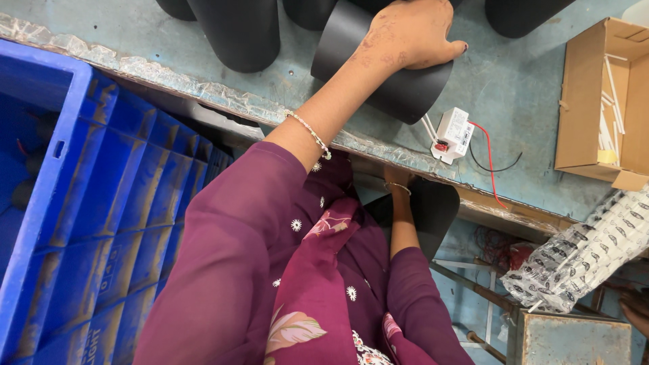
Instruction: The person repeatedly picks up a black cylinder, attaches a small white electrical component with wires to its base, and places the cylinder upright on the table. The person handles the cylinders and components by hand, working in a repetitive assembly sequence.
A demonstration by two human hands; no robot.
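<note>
Head view: the left hand (411, 34) lies spread, palm down, over a black cylinder (385, 71) that rests on its side on the blue-green counter (514, 81); the fingers curl over the upper curve and the thumb points right, so the hand presses and partly clasps it rather than closing round it; the cylinder's long axis runs from upper left to lower right, its open end towards the counter's near edge. Just beside that end sits a small white driver box (453, 134), with white leads running to the cylinder and a red wire (488, 162) trailing over the edge. The right hand (395, 177) is below the counter's edge, against a second black cylinder (433, 209) held under the counter; the hand is mostly hidden, so I cannot tell how far it is closed. More upright black cylinders (236, 30) stand at the far side, close to the left hand; a cardboard box (595, 101) of white tubes stands well to the right, leaving open counter between; a blue crate (81, 203) crowds the left; a bagged bundle (588, 250) lies lower right.
</note>
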